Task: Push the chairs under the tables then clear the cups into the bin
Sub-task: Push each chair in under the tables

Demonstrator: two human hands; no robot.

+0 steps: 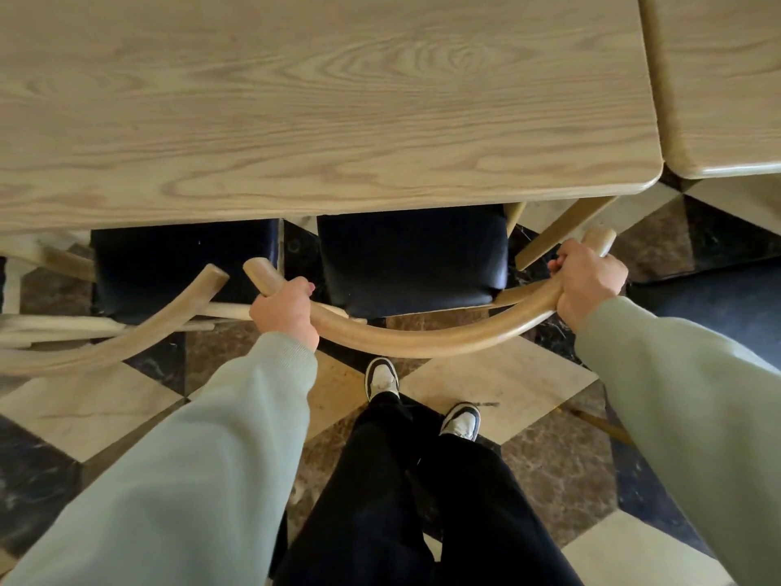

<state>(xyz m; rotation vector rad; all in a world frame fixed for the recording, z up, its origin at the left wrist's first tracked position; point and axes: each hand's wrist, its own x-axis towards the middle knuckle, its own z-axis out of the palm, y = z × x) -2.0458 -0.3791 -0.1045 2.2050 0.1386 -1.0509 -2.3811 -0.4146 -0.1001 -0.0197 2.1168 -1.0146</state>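
A wooden chair with a curved backrest rail (422, 342) and a black padded seat (412, 260) stands in front of me, the front of its seat tucked under the light wooden table (321, 112). My left hand (285, 310) grips the left end of the rail. My right hand (585, 281) grips the right end. A second chair of the same kind (181, 264) stands just to the left, its seat also partly under the table. No cups or bin are in view.
A second table (718, 78) adjoins on the right, with a narrow gap between the two. Another dark seat (718, 306) shows at the right edge. The floor is checkered marble tile (498, 374). My feet in white-and-black shoes (382, 378) stand just behind the chair.
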